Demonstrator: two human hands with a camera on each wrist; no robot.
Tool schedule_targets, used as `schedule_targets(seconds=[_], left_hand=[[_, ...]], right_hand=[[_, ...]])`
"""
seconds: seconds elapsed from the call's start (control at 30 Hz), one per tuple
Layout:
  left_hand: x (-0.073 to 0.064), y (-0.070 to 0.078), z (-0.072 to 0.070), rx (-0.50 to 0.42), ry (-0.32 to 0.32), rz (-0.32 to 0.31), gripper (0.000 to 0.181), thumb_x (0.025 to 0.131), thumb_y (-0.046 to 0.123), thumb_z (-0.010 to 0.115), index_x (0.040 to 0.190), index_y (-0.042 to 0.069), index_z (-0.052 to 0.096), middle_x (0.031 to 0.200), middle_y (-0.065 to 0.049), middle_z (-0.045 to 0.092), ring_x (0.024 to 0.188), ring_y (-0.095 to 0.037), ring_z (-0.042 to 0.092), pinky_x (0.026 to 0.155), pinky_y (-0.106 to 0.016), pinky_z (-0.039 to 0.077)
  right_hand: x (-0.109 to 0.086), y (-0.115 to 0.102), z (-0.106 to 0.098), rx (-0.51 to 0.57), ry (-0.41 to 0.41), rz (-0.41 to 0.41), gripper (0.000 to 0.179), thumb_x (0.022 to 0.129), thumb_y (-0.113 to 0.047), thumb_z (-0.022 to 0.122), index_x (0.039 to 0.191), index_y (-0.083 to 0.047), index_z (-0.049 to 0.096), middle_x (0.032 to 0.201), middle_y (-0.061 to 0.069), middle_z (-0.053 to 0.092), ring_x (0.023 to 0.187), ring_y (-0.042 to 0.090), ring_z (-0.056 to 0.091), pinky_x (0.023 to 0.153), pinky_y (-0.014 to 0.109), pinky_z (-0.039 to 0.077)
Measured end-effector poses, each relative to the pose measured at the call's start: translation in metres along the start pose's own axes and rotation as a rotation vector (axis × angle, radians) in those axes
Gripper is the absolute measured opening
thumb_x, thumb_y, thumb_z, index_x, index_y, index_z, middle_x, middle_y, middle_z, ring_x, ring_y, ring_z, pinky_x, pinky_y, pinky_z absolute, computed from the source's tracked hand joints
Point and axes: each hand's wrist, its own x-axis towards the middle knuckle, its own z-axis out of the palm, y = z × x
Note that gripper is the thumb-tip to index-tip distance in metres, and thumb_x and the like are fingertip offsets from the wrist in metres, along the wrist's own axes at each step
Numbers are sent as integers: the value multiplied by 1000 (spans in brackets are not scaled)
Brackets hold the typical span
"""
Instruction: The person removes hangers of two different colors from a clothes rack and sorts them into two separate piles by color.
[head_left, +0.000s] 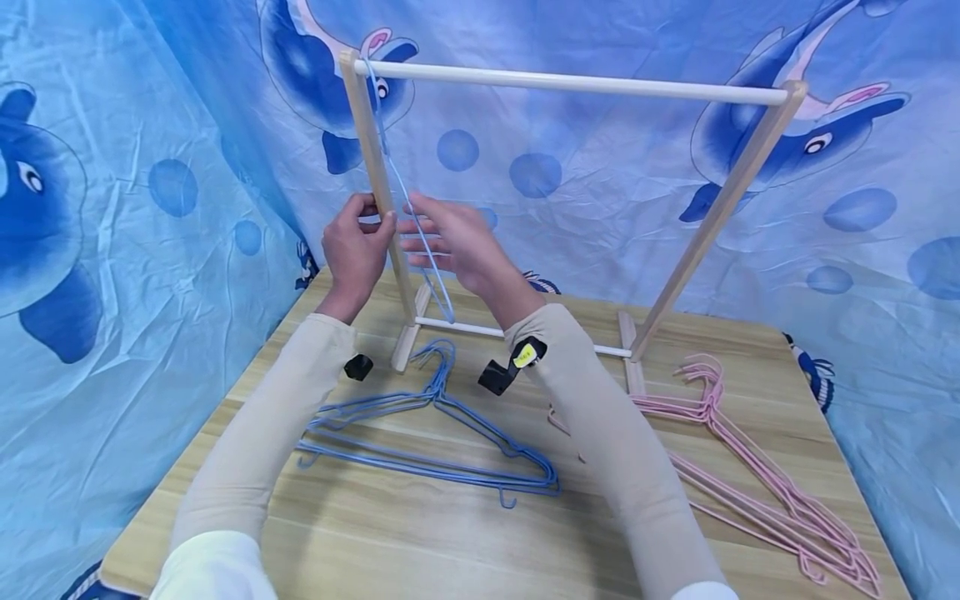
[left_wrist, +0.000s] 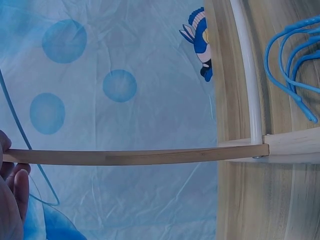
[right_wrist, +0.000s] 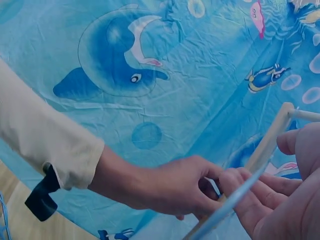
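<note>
A light blue wire hanger [head_left: 442, 288] hangs from the left end of the white top rod [head_left: 570, 82] of a wooden rack, close beside its left post [head_left: 365, 125]. My left hand [head_left: 356, 254] holds that post between thumb and fingers, about midway up. In the left wrist view the post [left_wrist: 115, 157] runs out from the fingers at the left edge. My right hand [head_left: 468, 246] is at the hanger's right side, fingers straight and pointing at the post. The hanger wire passes in front of its fingers; whether they touch it is unclear.
Several blue hangers [head_left: 437, 392] lie stacked on the wooden table [head_left: 420, 542] in front of the rack. Several pink hangers [head_left: 708, 408] lie at the right, partly behind my right sleeve. The rack's right post [head_left: 720, 208] slants upward. A blue patterned curtain [head_left: 585, 208] stands behind.
</note>
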Motion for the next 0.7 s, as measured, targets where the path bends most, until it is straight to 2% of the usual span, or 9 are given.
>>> schedule_targets(seconds=[0.13, 0.23, 0.37, 0.5, 0.7], left_hand=[[-1, 0, 1, -7, 10, 16, 30, 94, 33, 75, 112, 10, 71, 111, -8, 77, 95, -22, 77, 86, -40, 61], [-2, 0, 1, -10, 19, 26, 35, 92, 38, 77, 110, 10, 71, 108, -8, 77, 94, -23, 77, 86, -40, 61], [-2, 0, 1, 0, 21, 21, 35, 93, 39, 76, 110, 10, 72, 108, -9, 77, 92, -23, 77, 85, -40, 61], [-2, 1, 1, 5, 16, 1, 28, 94, 32, 72, 113, 10, 72, 111, -8, 77, 92, -23, 77, 85, -39, 61], [0, 1, 2, 15, 15, -3, 26, 95, 28, 71, 114, 10, 72, 112, -8, 77, 91, -24, 77, 86, -39, 61]], right_hand=[[1, -2, 6, 39, 3, -6, 38, 103, -34, 62, 131, -10, 64, 116, 14, 72, 87, 22, 71, 84, 36, 61], [0, -4, 9, 55, 7, -17, 35, 104, -29, 60, 132, -7, 64, 109, 12, 71, 80, 19, 68, 76, 32, 61], [-1, -6, 13, 56, 15, -30, 30, 105, -25, 58, 127, -6, 66, 110, 15, 69, 75, 16, 65, 67, 26, 58], [-1, -10, 14, 44, 29, -54, 23, 105, -22, 58, 118, -6, 68, 114, 19, 67, 73, 15, 62, 66, 25, 57], [-4, -21, 15, 6, 52, -63, 20, 105, -21, 59, 115, -7, 70, 103, 11, 67, 74, 15, 62, 70, 26, 59]])
